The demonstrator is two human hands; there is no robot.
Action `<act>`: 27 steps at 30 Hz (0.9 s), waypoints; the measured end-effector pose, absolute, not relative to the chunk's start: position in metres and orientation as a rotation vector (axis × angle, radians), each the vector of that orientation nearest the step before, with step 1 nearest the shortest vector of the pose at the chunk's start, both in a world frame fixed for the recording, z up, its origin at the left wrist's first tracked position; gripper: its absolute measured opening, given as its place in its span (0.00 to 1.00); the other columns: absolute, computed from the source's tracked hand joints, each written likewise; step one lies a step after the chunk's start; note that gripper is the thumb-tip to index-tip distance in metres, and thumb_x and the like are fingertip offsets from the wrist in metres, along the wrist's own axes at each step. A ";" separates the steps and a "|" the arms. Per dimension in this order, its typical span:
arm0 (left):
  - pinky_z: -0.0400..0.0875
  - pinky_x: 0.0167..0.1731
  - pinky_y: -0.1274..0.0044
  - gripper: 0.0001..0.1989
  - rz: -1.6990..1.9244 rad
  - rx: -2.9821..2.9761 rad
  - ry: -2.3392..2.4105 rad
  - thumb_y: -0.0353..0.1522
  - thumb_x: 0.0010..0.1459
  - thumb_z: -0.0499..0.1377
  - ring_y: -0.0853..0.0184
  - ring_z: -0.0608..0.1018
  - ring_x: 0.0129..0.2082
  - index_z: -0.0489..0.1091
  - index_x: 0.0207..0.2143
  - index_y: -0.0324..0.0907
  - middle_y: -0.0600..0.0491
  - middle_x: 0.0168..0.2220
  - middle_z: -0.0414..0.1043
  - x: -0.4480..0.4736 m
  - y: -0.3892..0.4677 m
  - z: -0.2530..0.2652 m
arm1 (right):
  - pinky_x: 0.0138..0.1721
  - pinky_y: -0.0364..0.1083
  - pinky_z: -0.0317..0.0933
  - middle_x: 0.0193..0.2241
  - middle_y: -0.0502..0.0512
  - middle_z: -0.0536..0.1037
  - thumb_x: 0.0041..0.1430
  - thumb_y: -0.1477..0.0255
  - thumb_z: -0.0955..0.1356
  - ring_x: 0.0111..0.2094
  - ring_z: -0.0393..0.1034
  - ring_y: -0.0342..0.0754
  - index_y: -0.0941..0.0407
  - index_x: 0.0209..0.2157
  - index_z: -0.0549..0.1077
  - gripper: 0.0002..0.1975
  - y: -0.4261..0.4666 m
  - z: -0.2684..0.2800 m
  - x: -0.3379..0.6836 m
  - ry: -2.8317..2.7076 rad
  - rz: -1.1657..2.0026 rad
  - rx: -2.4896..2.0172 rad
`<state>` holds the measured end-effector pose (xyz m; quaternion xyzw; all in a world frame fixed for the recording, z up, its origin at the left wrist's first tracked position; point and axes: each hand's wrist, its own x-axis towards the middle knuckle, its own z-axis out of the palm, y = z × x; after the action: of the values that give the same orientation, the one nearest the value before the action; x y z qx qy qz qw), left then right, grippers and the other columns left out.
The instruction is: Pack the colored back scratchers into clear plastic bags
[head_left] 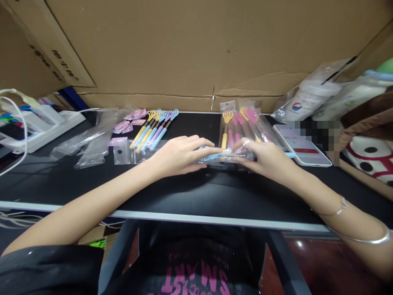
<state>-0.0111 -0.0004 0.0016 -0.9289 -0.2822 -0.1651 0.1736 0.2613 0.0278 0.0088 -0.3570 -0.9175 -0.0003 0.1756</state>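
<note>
My left hand [182, 156] closes its fingers on the claw end of a blue back scratcher [211, 156] wrapped in clear plastic. My right hand [270, 159] pinches the crumpled clear plastic bag [242, 152] around the same scratcher. The light blue handle end pokes out just right of that hand. Behind my right hand lie several bagged back scratchers [227, 119] with yellow and pink heads. Left of my left hand rests a row of unbagged back scratchers [158, 129] in yellow, blue and purple. An open-ended clear bag [120, 150] lies flat beside them.
Small pink cards [132, 121] and a pile of clear bags [95, 137] lie at the left. A white power strip [46, 131] with cables stands farther left. On the right are a phone [302, 145], a bagged cup [313, 100] and a brown bag [368, 119]. Cardboard walls the back.
</note>
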 end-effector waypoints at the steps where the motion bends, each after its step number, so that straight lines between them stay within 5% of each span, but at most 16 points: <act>1: 0.69 0.40 0.76 0.22 -0.462 -2.627 -0.810 0.38 0.65 0.53 0.65 0.75 0.44 0.61 0.60 0.45 0.49 0.53 0.71 -0.011 0.000 0.002 | 0.29 0.45 0.60 0.29 0.56 0.80 0.62 0.62 0.63 0.27 0.74 0.51 0.54 0.38 0.71 0.11 0.028 0.009 0.261 -2.594 0.008 -1.014; 12: 0.66 0.35 0.78 0.20 -0.445 -2.554 -0.871 0.30 0.63 0.53 0.68 0.76 0.41 0.64 0.57 0.49 0.53 0.46 0.74 -0.014 -0.002 0.007 | 0.36 0.46 0.64 0.41 0.56 0.80 0.60 0.70 0.63 0.36 0.76 0.51 0.53 0.40 0.70 0.08 0.029 0.010 0.261 -2.627 0.217 -0.865; 16: 0.66 0.35 0.78 0.19 -0.461 -2.548 -0.864 0.30 0.62 0.53 0.68 0.76 0.41 0.65 0.56 0.49 0.54 0.45 0.74 -0.014 -0.003 0.010 | 0.32 0.43 0.61 0.33 0.52 0.80 0.61 0.68 0.64 0.31 0.74 0.48 0.53 0.44 0.70 0.10 0.031 0.013 0.265 -2.646 0.200 -0.925; 20: 0.66 0.33 0.78 0.19 -0.466 -2.535 -0.889 0.30 0.62 0.53 0.67 0.76 0.41 0.66 0.55 0.49 0.55 0.45 0.75 -0.018 -0.002 0.014 | 0.26 0.43 0.55 0.22 0.49 0.75 0.61 0.63 0.65 0.23 0.69 0.47 0.53 0.37 0.69 0.09 0.033 0.020 0.271 -2.677 0.134 -1.021; 27: 0.66 0.33 0.78 0.19 -0.448 -2.565 -0.932 0.30 0.62 0.53 0.67 0.77 0.42 0.65 0.55 0.48 0.54 0.47 0.74 -0.024 0.001 0.016 | 0.28 0.45 0.57 0.21 0.46 0.77 0.62 0.59 0.64 0.23 0.70 0.48 0.50 0.37 0.69 0.10 0.034 0.031 0.282 -2.718 0.302 -1.129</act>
<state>-0.0240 0.0009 0.0157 -0.9110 -0.3312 -0.1592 0.1871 0.2821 0.0342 0.0307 -0.3800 -0.9148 0.1018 0.0913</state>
